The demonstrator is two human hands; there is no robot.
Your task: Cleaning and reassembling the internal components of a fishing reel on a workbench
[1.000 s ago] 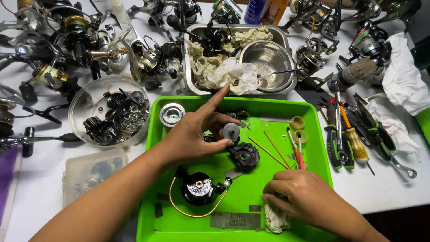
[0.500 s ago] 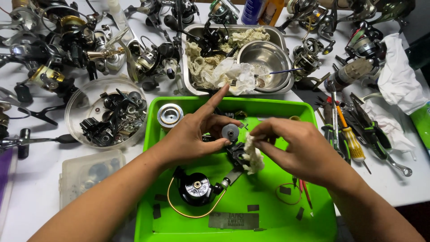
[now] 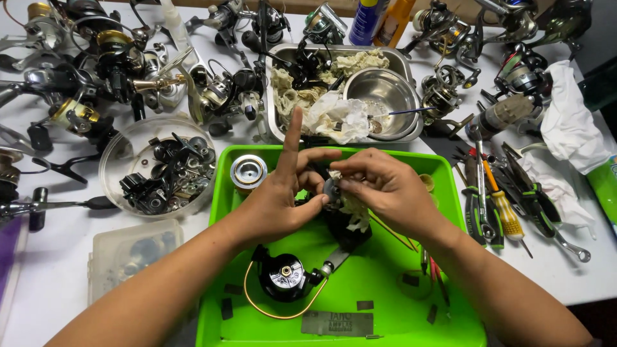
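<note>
Over a bright green tray [image 3: 392,302], my left hand [image 3: 279,199] grips a small dark reel part [image 3: 331,191], its forefinger sticking straight up. My right hand [image 3: 385,189] presses a pale crumpled rag [image 3: 353,209] against that part from the right. Below the hands lies a black fishing reel body [image 3: 286,276] with a gold bail wire. A silver spool [image 3: 249,171] stands in the tray's far left corner.
A clear round bowl of black parts [image 3: 160,170] and a small plastic box [image 3: 132,254] sit at left. Behind the tray stands a steel pan [image 3: 276,122] with rags and a steel bowl [image 3: 380,93]. Screwdrivers and pliers [image 3: 495,199] lie at right. Several reels crowd the back.
My right hand picked the rag off the tray's near right corner and brought it to the part. My left hand lifted that part off the tray, forefinger now pointing up.
</note>
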